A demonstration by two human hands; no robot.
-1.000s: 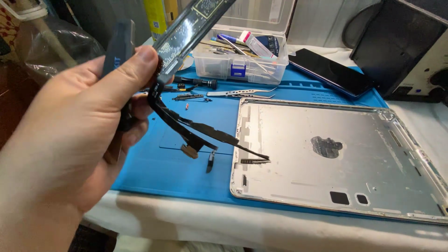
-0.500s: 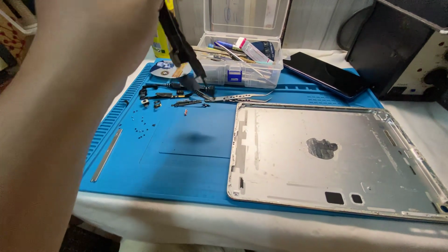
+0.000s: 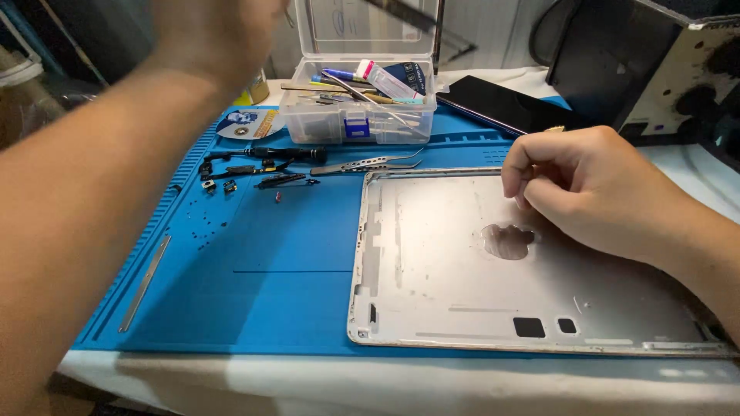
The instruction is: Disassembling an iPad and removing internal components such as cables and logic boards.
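Note:
My left hand (image 3: pixel 212 35) is raised at the top left, blurred and partly cut off by the frame edge; its forearm crosses the left side. A thin black strip part (image 3: pixel 420 21) hangs in the air to the right of it, in front of the box lid, apparently held by this hand. My right hand (image 3: pixel 593 185) rests on the silver tablet back shell (image 3: pixel 432 293). Its fingers are curled, with the fingertips touching the metal near the dark round mark (image 3: pixel 507 240). Nothing shows in this hand.
The shell lies on a blue work mat (image 3: pixel 293 254). A clear plastic box (image 3: pixel 347 123) of tools stands at the back with its lid up. Tweezers (image 3: pixel 366 163), small black parts (image 3: pixel 254 166), a metal strip (image 3: pixel 145 283), a black phone (image 3: pixel 501 104) and dark equipment (image 3: pixel 655 69) surround it.
My left hand has lifted up and away with the black strip part. My right hand has come in from the right and settled on the tablet shell.

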